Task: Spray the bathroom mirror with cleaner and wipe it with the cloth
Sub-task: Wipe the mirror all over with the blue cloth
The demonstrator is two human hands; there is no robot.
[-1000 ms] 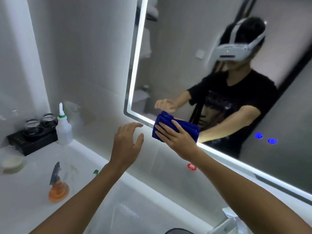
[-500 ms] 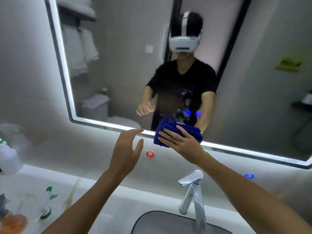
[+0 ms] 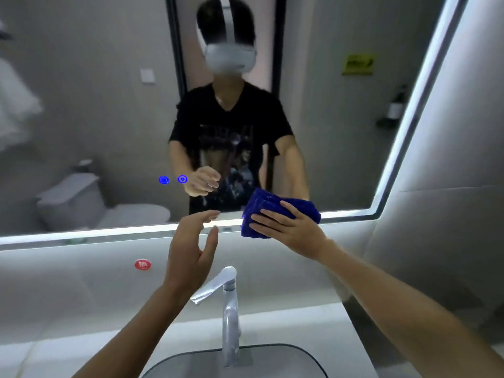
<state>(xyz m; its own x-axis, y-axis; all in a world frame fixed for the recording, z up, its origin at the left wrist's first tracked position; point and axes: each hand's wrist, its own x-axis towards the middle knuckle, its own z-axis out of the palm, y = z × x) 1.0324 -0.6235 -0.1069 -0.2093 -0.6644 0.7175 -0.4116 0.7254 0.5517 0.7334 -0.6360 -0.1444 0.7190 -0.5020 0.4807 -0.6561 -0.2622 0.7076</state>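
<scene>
A folded blue cloth [image 3: 272, 211] is pressed flat against the lower edge of a bathroom mirror [image 3: 81, 118], right where the glass meets its glowing white light strip. The cloth is thick and plush, folded into a pad of several layers. It looks soft and light, and likely to bunch or unfold if held by one corner, so a flat palm over the middle of the pad seems the safest hold.

The right hand [image 3: 289, 227] does just that. Its fingers [image 3: 268, 214] are spread and laid across the front of the cloth, pinning it to the mirror rather than pinching it; the thumb's position is hidden behind the hand. The glass itself is hard, smooth and breakable, so the pressure should probably stay even and moderate.

The left hand [image 3: 191, 252] hovers just beside the cloth, to its left, holding nothing. Its fingers are loosely extended and slightly curved, thumb apart, and not touching the mirror or the cloth.

Two small blue lit touch buttons [image 3: 173, 180] show in the glass, to the left of the cloth. Below the mirror, a round red sticker [image 3: 142, 264] sits on the white wall. A chrome tap [image 3: 229, 301] rises under the hands, over a grey basin [image 3: 272, 358] set in a white counter. No spray bottle is in view.
</scene>
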